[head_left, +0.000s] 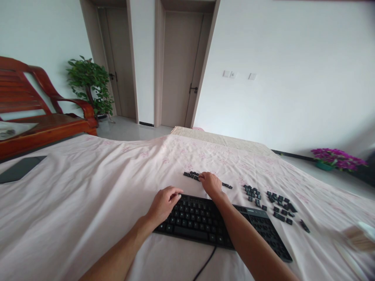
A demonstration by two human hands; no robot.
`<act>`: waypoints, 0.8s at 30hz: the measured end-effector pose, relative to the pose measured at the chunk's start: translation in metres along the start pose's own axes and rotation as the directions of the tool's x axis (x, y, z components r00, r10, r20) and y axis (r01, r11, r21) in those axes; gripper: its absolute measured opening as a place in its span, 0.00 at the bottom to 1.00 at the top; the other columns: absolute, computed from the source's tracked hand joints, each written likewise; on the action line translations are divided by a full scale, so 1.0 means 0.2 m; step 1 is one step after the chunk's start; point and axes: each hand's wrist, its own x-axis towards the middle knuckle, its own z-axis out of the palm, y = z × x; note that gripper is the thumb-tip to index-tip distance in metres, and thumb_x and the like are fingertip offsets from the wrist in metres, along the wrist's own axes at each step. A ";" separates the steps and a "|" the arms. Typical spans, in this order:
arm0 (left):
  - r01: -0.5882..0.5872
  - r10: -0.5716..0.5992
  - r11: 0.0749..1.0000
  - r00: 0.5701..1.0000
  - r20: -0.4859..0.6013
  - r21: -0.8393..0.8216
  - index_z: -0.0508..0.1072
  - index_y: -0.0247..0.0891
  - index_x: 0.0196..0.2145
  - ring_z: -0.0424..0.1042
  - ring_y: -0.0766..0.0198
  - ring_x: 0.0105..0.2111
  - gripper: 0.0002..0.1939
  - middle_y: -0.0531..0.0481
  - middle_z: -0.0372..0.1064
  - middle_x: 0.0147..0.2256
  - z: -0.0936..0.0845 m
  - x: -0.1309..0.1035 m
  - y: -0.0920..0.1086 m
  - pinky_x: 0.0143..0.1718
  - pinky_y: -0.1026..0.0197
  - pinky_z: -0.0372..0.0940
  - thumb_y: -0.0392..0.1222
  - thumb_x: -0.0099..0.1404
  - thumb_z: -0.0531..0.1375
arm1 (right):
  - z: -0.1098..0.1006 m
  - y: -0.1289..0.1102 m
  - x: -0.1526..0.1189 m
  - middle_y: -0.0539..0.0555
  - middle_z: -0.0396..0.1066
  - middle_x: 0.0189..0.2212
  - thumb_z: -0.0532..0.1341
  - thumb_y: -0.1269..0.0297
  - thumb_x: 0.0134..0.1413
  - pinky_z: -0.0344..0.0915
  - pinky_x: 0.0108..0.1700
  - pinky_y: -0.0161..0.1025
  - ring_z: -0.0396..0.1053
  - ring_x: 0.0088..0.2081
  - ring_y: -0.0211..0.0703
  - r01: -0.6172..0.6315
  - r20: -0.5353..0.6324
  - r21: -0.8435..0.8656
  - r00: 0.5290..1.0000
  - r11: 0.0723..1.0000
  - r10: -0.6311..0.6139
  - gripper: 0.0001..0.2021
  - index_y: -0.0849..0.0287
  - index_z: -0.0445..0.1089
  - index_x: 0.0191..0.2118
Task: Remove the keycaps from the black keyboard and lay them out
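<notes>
While our left hand (163, 201), its grip unclear to us, touches the keyboard (191, 218), our right hand (211, 182), fingertips pressed together, meets keycaps (191, 176) beyond the keyboard.

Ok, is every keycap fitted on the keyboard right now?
No: loose keycaps lie on the flowered sheet, apart from the keyboard.

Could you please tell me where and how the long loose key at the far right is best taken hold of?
I'd probably pinch the long loose key across its narrow middle, right hand coming from above: it lies slantwise on the cloth, apart from the other loose keys, leaving both long sides free.
</notes>
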 end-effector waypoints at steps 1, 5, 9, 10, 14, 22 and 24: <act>0.002 -0.002 1.000 1.000 -0.002 -0.007 0.76 0.43 0.42 0.72 0.63 0.37 0.13 0.51 0.75 0.38 0.00 0.00 0.00 0.42 0.63 0.65 0.39 0.63 0.55 | 0.00 0.00 0.00 0.53 0.75 0.39 0.56 0.58 0.57 0.57 0.34 0.36 0.71 0.41 0.47 0.001 0.000 -0.002 1.000 1.000 -0.001 0.12 0.49 0.75 0.41; 0.015 -0.016 0.999 1.000 -0.010 -0.050 0.76 0.42 0.42 0.72 0.62 0.40 0.13 0.50 0.75 0.40 0.00 0.00 0.00 0.44 0.63 0.65 0.40 0.63 0.55 | -0.02 -0.01 -0.01 0.53 0.74 0.40 0.54 0.57 0.58 0.57 0.34 0.36 0.71 0.41 0.48 0.010 -0.010 -0.014 1.000 1.000 -0.010 0.12 0.49 0.75 0.39; 0.051 -0.052 0.994 0.999 0.000 -0.099 0.76 0.41 0.41 0.73 0.62 0.37 0.13 0.49 0.75 0.39 0.00 0.00 0.01 0.40 0.63 0.66 0.44 0.65 0.53 | -0.07 -0.01 -0.03 0.54 0.74 0.41 0.51 0.57 0.60 0.57 0.34 0.37 0.71 0.41 0.48 0.026 -0.022 -0.031 0.999 0.999 -0.027 0.15 0.50 0.74 0.40; 0.067 -0.067 0.991 0.998 0.006 -0.116 0.76 0.40 0.41 0.73 0.62 0.34 0.14 0.49 0.75 0.37 0.00 0.00 0.01 0.38 0.63 0.66 0.45 0.65 0.53 | -0.09 -0.01 -0.04 0.54 0.75 0.40 0.51 0.57 0.61 0.56 0.34 0.37 0.71 0.41 0.48 0.031 -0.020 -0.036 0.999 0.999 -0.032 0.15 0.50 0.74 0.40; 0.109 -0.109 0.977 0.994 0.007 -0.183 0.76 0.37 0.36 0.71 0.64 0.27 0.16 0.50 0.72 0.28 -0.01 0.01 0.01 0.33 0.64 0.65 0.49 0.65 0.53 | -0.17 0.03 -0.11 0.54 0.75 0.36 0.52 0.56 0.59 0.56 0.35 0.38 0.71 0.39 0.49 0.054 -0.006 -0.063 0.999 0.997 -0.054 0.14 0.51 0.74 0.39; 0.120 -0.148 0.980 0.973 -0.178 -0.158 0.75 0.38 0.32 0.67 0.65 0.24 0.16 0.53 0.71 0.23 -0.02 -0.01 0.01 0.29 0.65 0.61 0.53 0.61 0.56 | -0.26 0.22 -0.36 0.59 0.75 0.35 0.49 0.54 0.63 0.58 0.37 0.38 0.71 0.41 0.50 0.058 0.011 -0.311 0.998 0.949 -0.057 0.18 0.56 0.74 0.37; 0.116 -0.131 0.990 0.963 -0.233 -0.079 0.75 0.38 0.29 0.69 0.63 0.25 0.17 0.53 0.70 0.22 -0.03 -0.01 0.03 0.31 0.65 0.61 0.54 0.61 0.55 | -0.27 0.27 -0.41 0.59 0.75 0.35 0.48 0.53 0.64 0.59 0.37 0.39 0.71 0.42 0.51 0.054 0.017 -0.341 0.999 0.938 -0.051 0.20 0.56 0.74 0.36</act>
